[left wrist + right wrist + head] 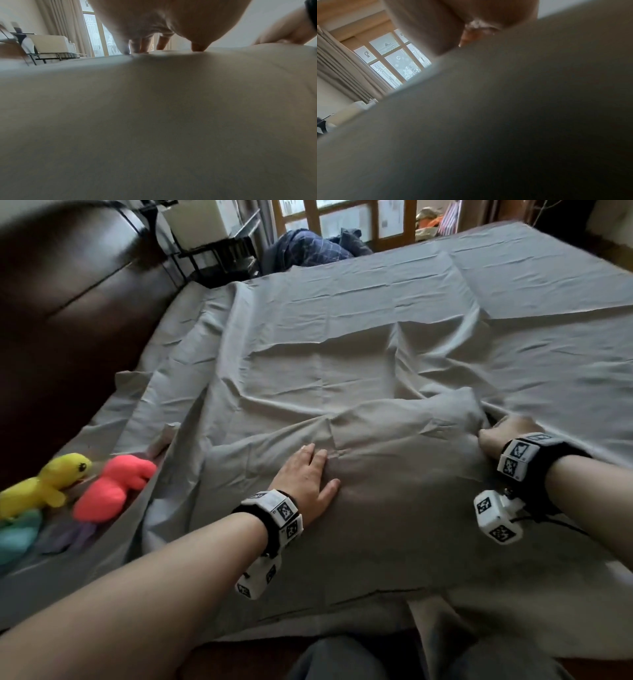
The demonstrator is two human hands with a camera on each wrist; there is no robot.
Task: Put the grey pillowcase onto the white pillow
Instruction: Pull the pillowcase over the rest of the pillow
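while hands (310,474) press, grey pillowcase (394,467) wrinkled

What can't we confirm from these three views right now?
- White pillow: no white shows in any view; grey pillowcase covers that spot.
- Right hand fingers: head view, curled out of sight at the pillowcase's far corner; right wrist view blurred.
- Pillowcase opening: not identifiable.
- Left hand: lies flat; left wrist view too blurred to show the fabric under it.
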